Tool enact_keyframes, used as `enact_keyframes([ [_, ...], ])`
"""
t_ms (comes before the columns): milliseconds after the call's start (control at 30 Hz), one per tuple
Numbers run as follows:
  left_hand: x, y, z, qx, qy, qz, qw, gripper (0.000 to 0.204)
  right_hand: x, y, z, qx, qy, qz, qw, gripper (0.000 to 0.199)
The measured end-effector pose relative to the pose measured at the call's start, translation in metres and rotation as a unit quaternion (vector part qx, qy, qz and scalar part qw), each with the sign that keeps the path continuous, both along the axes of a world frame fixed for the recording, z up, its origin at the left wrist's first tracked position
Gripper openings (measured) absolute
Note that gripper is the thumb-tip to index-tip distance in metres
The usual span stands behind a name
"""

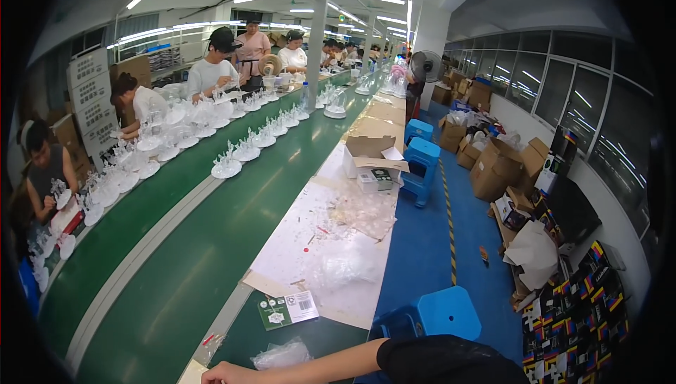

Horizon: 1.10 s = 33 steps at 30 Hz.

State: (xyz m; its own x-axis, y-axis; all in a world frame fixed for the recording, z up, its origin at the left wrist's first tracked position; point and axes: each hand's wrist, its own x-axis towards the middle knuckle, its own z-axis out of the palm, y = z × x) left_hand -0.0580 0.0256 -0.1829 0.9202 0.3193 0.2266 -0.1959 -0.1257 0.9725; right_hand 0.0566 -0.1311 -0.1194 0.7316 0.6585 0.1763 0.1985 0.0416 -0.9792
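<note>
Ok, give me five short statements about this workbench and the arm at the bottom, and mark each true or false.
1. A bare forearm lies across the bottom edge, its hand resting on the bench near the conveyor. True.
2. That hand grips a clear plastic bag. False: the bag lies apart from it on the bench, untouched.
3. A small green and white card lies on the bench beyond the bag. True.
4. The stools beside the bench are red. False: they are blue.
5. The green conveyor belt carries clear glassy pieces on white discs farther along. True.
</note>
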Motion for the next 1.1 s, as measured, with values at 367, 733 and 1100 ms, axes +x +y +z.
enact_keyframes([
  [367,0.001,-0.007,0.024,-0.038,0.012,-0.023,0.999,0.055,-0.001,0.003,-0.002,-0.007,-0.009,0.009,1.0,0.014],
  [733,0.002,-0.007,0.026,-0.02,0.026,-0.008,0.999,0.051,0.0,0.004,-0.004,-0.001,-0.019,0.008,1.0,0.013],
  [1100,-0.001,-0.004,0.02,-0.054,0.029,-0.013,0.998,0.06,-0.001,0.007,-0.007,-0.021,-0.013,-0.011,1.0,0.017],
])
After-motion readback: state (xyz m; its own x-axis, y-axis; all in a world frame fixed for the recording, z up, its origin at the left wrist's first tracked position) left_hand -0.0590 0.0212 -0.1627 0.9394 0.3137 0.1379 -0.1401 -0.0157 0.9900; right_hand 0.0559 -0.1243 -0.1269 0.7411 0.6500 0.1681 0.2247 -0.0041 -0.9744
